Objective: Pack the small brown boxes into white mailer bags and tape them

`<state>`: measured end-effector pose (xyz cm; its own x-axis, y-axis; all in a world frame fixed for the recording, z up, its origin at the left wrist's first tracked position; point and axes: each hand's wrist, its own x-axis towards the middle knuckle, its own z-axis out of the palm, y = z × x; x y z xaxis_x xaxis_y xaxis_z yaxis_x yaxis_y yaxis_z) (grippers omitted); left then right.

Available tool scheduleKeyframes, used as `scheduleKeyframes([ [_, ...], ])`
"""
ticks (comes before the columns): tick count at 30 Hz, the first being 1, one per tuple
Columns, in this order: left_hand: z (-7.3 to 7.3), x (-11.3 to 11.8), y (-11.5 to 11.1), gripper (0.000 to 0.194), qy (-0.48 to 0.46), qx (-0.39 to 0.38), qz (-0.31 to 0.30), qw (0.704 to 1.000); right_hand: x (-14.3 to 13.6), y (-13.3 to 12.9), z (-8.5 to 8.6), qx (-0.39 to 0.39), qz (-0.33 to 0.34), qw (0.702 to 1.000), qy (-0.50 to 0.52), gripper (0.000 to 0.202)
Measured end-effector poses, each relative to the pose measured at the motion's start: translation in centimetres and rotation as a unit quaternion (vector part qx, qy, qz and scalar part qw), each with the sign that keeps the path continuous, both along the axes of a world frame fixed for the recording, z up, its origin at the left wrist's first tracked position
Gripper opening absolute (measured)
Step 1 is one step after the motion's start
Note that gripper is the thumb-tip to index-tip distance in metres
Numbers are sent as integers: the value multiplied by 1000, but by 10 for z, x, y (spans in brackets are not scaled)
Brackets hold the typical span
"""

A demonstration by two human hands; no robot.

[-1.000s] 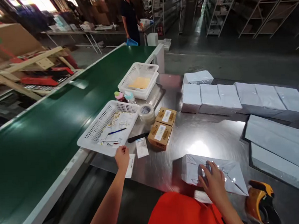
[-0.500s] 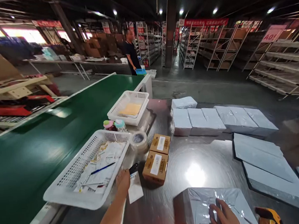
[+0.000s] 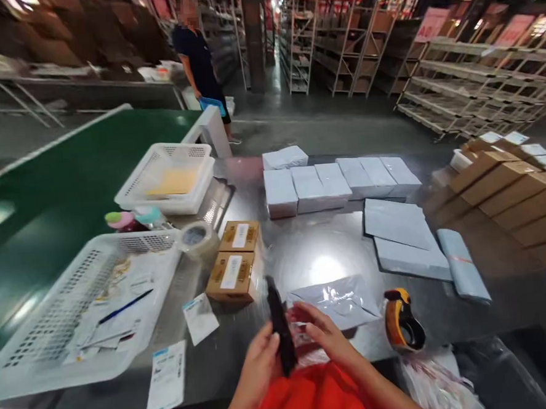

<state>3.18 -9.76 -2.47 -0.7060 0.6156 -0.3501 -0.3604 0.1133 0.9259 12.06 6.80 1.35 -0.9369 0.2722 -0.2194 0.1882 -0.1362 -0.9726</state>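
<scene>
My left hand [image 3: 261,357] is wrapped round a long black object [image 3: 281,327], held upright in front of my body. It is blurred and I cannot make out its kind. My right hand [image 3: 325,335] is just right of it with fingers apart, over the near edge of a grey plastic-wrapped parcel [image 3: 348,298]. Whether its fingertips touch the black object or the parcel I cannot tell. Two brown boxes with white labels [image 3: 233,272] stand beyond my left hand. A paper slip [image 3: 200,319] and a larger printed slip [image 3: 166,381] lie left of it.
Wrapped parcels [image 3: 320,186] line the table's far side. Flat grey mailers [image 3: 407,236], a rolled bundle [image 3: 463,264] and a tape dispenser [image 3: 403,321] lie right. White baskets [image 3: 102,372], a tape roll [image 3: 199,240] and a green conveyor [image 3: 66,155] are left. A person [image 3: 199,58] stands beyond.
My left hand has come from beside the boxes to the front of my body with the black object. My right hand has moved left across the parcel. The view has turned right.
</scene>
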Motion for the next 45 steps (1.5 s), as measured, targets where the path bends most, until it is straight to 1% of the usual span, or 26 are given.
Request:
scheduleKeyframes([
  [1, 10, 14, 18, 52, -51, 31, -56, 997, 2, -5, 4, -47, -13, 999, 2, 59],
  [2, 17, 24, 33, 50, -67, 45, -103, 991, 6, -7, 6, -77, -41, 996, -1, 54],
  [3, 21, 31, 45, 46, -50, 43, -146, 987, 13, -7, 6, -92, -83, 992, -9, 50],
  [4, 24, 34, 54, 40, 5, 25, -176, 984, 22, -3, 6, -94, -129, 987, -19, 47],
  [5, 23, 34, 61, 35, 86, -6, -197, 977, 31, 2, 6, -85, -172, 981, -30, 46],
  [6, 22, 32, 66, 33, 179, -44, -209, 960, 40, 10, 5, -67, -208, 975, -44, 47],
  [8, 16, 25, 73, 30, 345, -132, -213, 905, 58, 29, 5, -14, -253, 964, -80, 49],
  [10, 8, 19, 81, 26, 453, -230, -209, 835, 72, 46, 5, 42, -256, 958, -118, 47],
  [12, 2, 16, 89, 27, 509, -319, -215, 770, 83, 54, 4, 88, -235, 957, -146, 44],
  [13, 0, 16, 93, 28, 525, -350, -219, 744, 88, 55, 3, 104, -223, 957, -156, 44],
  [14, -2, 15, 97, 28, 535, -369, -223, 727, 92, 53, 0, 116, -214, 956, -164, 44],
  [15, -3, 15, 100, 26, 539, -378, -226, 718, 95, 51, -3, 126, -207, 955, -170, 43],
  [16, -4, 14, 102, 22, 537, -381, -228, 717, 97, 48, -6, 138, -202, 954, -175, 42],
  [19, -7, 10, 105, 11, 518, -378, -231, 731, 98, 38, -14, 184, -177, 949, -187, 33],
  [22, -11, 7, 107, 14, 510, -375, -225, 741, 90, 33, -14, 251, -110, 936, -222, 27],
  [24, -16, 10, 106, 16, 506, -376, -210, 747, 81, 30, -8, 312, -43, 909, -274, 28],
  [27, -24, 18, 104, 17, 507, -366, -172, 761, 68, 26, 6, 409, 49, 841, -350, 28],
  [29, -31, 23, 101, 18, 518, -348, -141, 769, 59, 24, 17, 454, 97, 803, -374, 29],
  [32, -37, 25, 98, 18, 528, -325, -115, 777, 46, 24, 31, 491, 145, 768, -384, 36],
  [36, -41, 25, 96, 20, 523, -298, -103, 792, 28, 27, 45, 517, 171, 740, -395, 42],
  [38, -41, 25, 96, 21, 519, -290, -100, 798, 20, 28, 49, 517, 173, 738, -399, 42],
  [40, -42, 25, 96, 19, 515, -286, -99, 802, 16, 30, 52, 510, 168, 743, -400, 38],
  [42, -42, 25, 96, 17, 510, -283, -97, 807, 18, 33, 55, 491, 179, 750, -405, 29],
  [43, -42, 25, 96, 16, 503, -283, -94, 811, 23, 36, 58, 465, 194, 763, -405, 24],
  [45, -42, 24, 96, 15, 490, -283, -84, 820, 38, 44, 65, 404, 200, 806, -384, 18],
])
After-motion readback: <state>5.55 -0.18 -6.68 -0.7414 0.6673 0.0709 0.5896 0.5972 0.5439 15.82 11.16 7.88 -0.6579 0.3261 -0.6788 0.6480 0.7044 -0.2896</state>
